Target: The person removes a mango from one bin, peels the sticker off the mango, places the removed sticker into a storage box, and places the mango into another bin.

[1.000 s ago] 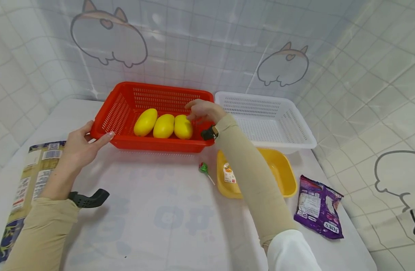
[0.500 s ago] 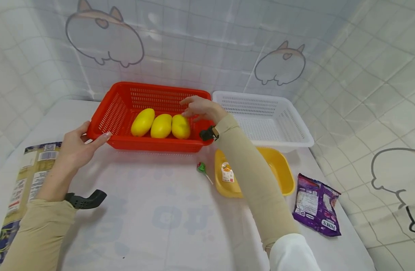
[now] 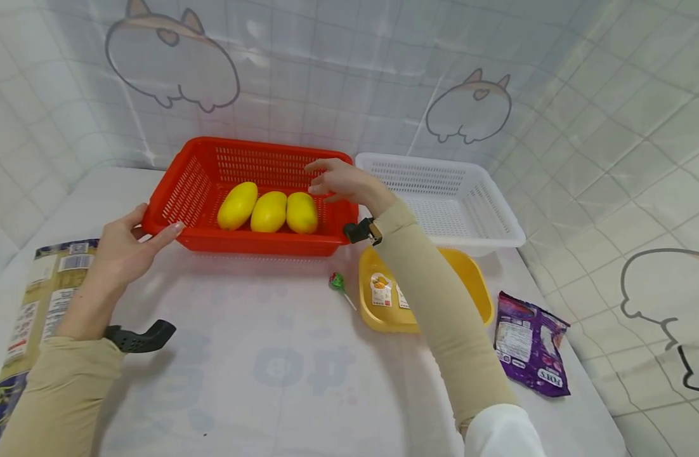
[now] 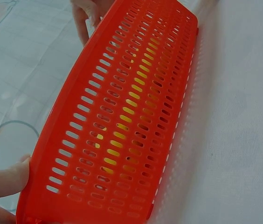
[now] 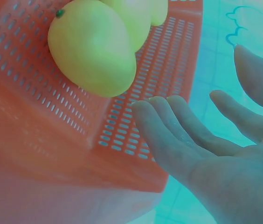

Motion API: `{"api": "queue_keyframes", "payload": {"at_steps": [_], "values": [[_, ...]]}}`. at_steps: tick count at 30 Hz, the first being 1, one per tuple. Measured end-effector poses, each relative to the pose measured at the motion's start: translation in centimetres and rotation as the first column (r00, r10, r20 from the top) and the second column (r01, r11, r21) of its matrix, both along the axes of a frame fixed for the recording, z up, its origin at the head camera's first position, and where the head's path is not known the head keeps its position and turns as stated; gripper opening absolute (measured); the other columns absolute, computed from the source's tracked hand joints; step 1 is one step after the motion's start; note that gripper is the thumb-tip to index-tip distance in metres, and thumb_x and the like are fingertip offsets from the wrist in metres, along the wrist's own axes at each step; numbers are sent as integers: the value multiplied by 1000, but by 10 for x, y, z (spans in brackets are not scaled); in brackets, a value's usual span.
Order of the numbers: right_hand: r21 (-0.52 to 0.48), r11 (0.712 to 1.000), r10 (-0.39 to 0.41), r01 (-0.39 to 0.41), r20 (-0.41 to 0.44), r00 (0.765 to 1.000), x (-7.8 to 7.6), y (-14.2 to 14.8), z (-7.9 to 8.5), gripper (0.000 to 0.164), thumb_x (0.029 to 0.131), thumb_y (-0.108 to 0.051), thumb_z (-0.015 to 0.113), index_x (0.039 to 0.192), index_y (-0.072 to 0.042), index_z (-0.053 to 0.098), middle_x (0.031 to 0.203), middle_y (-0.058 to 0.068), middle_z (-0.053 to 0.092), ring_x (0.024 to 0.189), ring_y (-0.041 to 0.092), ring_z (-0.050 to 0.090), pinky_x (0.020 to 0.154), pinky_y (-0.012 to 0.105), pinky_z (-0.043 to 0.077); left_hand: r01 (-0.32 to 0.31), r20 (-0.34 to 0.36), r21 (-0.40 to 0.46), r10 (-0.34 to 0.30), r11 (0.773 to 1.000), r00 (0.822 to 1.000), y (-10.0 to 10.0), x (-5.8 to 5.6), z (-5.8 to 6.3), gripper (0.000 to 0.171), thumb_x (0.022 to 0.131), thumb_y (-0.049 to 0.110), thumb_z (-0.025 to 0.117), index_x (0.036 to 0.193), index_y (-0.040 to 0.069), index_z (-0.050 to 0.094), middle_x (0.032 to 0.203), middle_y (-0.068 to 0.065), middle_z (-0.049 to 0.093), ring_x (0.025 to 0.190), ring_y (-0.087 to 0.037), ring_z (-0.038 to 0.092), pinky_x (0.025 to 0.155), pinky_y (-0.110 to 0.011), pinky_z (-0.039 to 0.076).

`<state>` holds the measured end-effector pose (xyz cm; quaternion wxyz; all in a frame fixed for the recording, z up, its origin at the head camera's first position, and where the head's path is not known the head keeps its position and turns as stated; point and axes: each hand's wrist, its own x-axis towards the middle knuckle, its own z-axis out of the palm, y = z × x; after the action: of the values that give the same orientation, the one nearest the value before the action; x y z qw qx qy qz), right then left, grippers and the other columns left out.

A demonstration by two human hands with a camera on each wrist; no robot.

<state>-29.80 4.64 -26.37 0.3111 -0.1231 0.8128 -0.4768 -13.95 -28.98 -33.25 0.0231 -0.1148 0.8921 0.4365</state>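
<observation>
In the head view, three yellow mangoes (image 3: 268, 211) lie side by side in a red plastic basket (image 3: 258, 242). My left hand (image 3: 123, 244) grips the basket's front left corner, thumb over the rim. The left wrist view shows that thumb (image 4: 8, 179) at the rim, and yellow fruit through the slotted side. Over the basket's right end hovers my right hand (image 3: 346, 181), holding nothing, with the rightmost mango (image 3: 301, 212) just below and left of it. In the right wrist view its fingers (image 5: 183, 126) are extended and apart from the nearest mango (image 5: 92, 46).
A white basket (image 3: 506, 222) stands to the right of the red one. In front of it is a yellow tray (image 3: 366, 304), partly under my right forearm. A green lollipop (image 3: 337, 282), a purple snack bag (image 3: 530, 346) and a long printed package (image 3: 47, 298) lie on the table.
My right hand has drawn slightly up and right, away from the rightmost mango. The left hand keeps its grip on the basket corner. The whole head view has shifted slightly.
</observation>
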Motion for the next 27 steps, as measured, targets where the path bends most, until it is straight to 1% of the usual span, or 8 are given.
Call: {"api": "queue_keyframes", "payload": {"at_steps": [3,6,12,16,21,23,27], "values": [[-9,1000,8,-8,-18,1000,5,3,0,52,100,-11,57,150,-14,41,153,9,41,134,30,49,114,46,42,-1,4,6,1,1000,1000,0,0,1,106,91,70,48,158,10,-8,164,-26,10,142,-52,26,106,-68,38],[-3,1000,10,-10,-37,999,10,6,0,51,101,-12,57,150,-16,42,150,9,44,129,26,54,111,43,45,3,4,15,-3,1000,1000,0,0,2,107,90,71,48,158,10,-9,164,-27,11,142,-52,26,106,-68,37],[4,1000,15,-15,-77,997,20,11,1,51,100,-12,57,149,-18,43,147,10,46,124,25,56,108,40,48,7,2,11,-7,1000,1000,0,0,2,107,90,71,48,158,10,-9,164,-28,11,142,-52,26,106,-69,37],[16,1000,22,-21,-118,993,29,16,2,53,100,-13,58,150,-19,42,148,10,47,124,25,57,107,38,49,5,4,7,-5,1000,1000,0,0,1,107,90,71,48,158,11,-9,163,-28,11,141,-53,26,105,-69,38],[22,1000,23,-20,-180,983,41,25,0,55,99,-15,59,151,-21,41,147,8,47,124,24,54,105,35,50,7,7,13,-7,1000,1000,-1,0,-1,107,90,71,48,158,10,-9,165,-25,5,143,-53,22,105,-69,38],[25,1000,22,-18,-201,979,46,28,-1,54,99,-16,59,150,-21,41,147,8,48,125,24,53,105,36,50,11,5,11,-11,1000,1000,-1,0,-1,107,91,71,47,158,9,-9,165,-24,3,143,-53,21,105,-69,37],[19,1000,12,-8,-224,975,55,36,-3,53,99,-17,59,150,-21,42,146,6,48,127,24,52,107,39,48,12,3,14,-12,1000,1000,-2,-1,-2,106,91,70,47,158,9,-9,165,-24,5,143,-53,21,105,-69,37]]}}
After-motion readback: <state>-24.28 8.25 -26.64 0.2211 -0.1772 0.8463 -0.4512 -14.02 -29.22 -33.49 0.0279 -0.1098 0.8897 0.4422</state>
